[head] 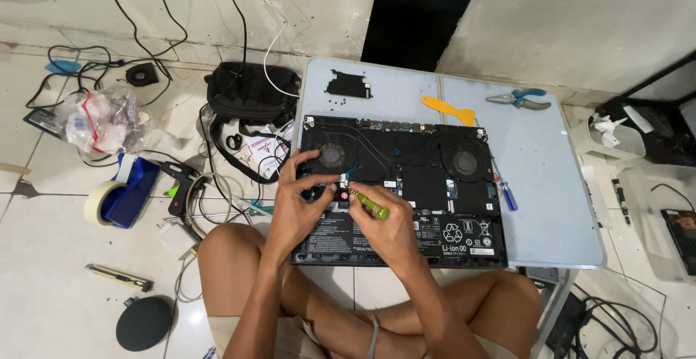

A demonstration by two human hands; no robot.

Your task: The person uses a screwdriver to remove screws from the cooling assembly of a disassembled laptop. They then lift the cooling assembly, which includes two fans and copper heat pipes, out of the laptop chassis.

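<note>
Right hand [388, 232] holds green screwdriver [368, 205] over white-labelled battery [435, 236].

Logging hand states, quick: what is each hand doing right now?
Left hand: fingers spread, resting on the opened laptop, gripping nothing visible.
Right hand: closed on a green-handled screwdriver.

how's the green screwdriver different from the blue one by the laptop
The green screwdriver is gripped in the right hand, its tip down on the opened laptop near the left hand; the blue screwdriver lies untouched on the table at the laptop's right edge. The green one has a yellow-green handle, the blue one a blue handle. The green one is tilted over the laptop, the blue one lies flat. Both are small screwdrivers.
</note>
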